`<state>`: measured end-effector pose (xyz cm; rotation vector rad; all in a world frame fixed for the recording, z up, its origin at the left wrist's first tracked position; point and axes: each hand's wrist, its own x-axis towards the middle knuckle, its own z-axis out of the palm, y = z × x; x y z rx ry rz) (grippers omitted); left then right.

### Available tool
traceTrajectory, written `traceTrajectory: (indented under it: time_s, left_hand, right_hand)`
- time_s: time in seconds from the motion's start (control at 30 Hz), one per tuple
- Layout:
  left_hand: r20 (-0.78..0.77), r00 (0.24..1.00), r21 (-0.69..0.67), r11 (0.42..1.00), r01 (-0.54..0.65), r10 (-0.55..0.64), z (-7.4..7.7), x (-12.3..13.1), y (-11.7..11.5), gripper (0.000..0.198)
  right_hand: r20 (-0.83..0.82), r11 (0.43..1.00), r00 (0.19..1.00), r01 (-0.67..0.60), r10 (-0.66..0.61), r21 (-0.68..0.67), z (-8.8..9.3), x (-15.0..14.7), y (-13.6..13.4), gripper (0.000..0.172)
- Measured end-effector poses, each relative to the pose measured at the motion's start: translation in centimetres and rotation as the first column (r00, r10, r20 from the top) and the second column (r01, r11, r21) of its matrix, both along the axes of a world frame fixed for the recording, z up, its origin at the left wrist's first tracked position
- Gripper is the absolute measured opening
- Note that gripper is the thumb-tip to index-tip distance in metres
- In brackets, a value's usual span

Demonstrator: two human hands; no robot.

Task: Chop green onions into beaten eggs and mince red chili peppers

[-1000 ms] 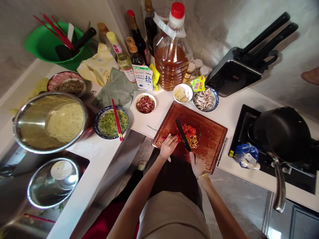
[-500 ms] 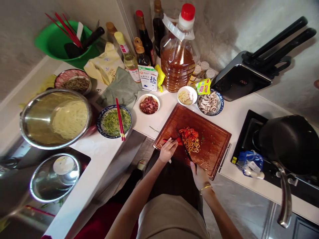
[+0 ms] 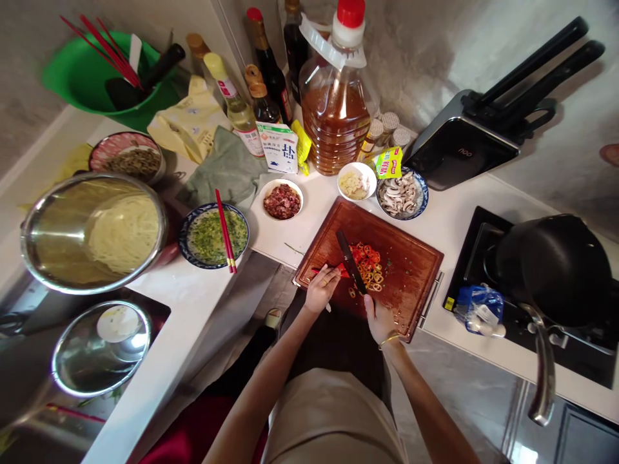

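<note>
On the wooden cutting board, my left hand is closed on a red chili pepper, its fingertips holding it down. My right hand grips the handle of a dark-bladed kitchen knife. The blade lies slantwise over the pepper's cut end, between my left fingers and the slices. Red and yellowish chili rings are heaped just right of the blade, with a few stray rings by the knife's heel. Small green bits dot the board farther right.
Behind the board stand bowls of chopped garlic, sliced mushrooms and dark red meat. Left are a bowl of green mixture with chopsticks and a steel pot. At right, a black pan sits on the stove; its handle juts forward.
The knife blade has swung to a flatter angle, with its broad side showing more. A few chili rings now lie left of the knife's heel. The whole view has shifted slightly.
</note>
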<state>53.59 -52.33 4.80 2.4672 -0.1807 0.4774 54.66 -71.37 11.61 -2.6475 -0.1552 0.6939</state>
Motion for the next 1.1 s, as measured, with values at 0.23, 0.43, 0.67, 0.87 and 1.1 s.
traceTrajectory:
  time_s: [0.23,0.43,0.67,0.87,1.1]
  left_hand:
    - [-0.013,1.000,-0.018,1.000,-0.001,0.000,-0.5,-0.2,0.0,0.021]
    - [-0.033,0.999,-0.010,1.000,0.026,-0.026,-1.1,-0.3,0.1,0.023]
    - [-0.031,0.993,0.052,0.992,0.114,-0.113,-0.3,-0.3,0.4,0.029]
    - [-0.004,1.000,0.065,0.998,0.010,-0.010,0.3,-0.7,0.6,0.033]
    - [-0.027,0.999,-0.014,1.000,-0.018,0.018,0.1,-0.3,0.0,0.023]
  right_hand:
    - [-0.116,0.993,0.992,-0.060,0.048,-0.099,0.6,-1.3,-0.7,0.055]
    - [-0.137,0.984,0.991,-0.036,0.012,-0.176,-1.4,-0.2,1.2,0.053]
    - [-0.036,0.999,0.999,0.035,-0.036,-0.034,-1.4,0.5,-0.2,0.073]
    - [-0.037,0.995,0.999,-0.012,0.008,-0.096,0.4,-1.2,-0.7,0.069]
    - [-0.098,0.982,0.993,-0.084,0.068,-0.170,0.7,-1.6,-0.4,0.060]
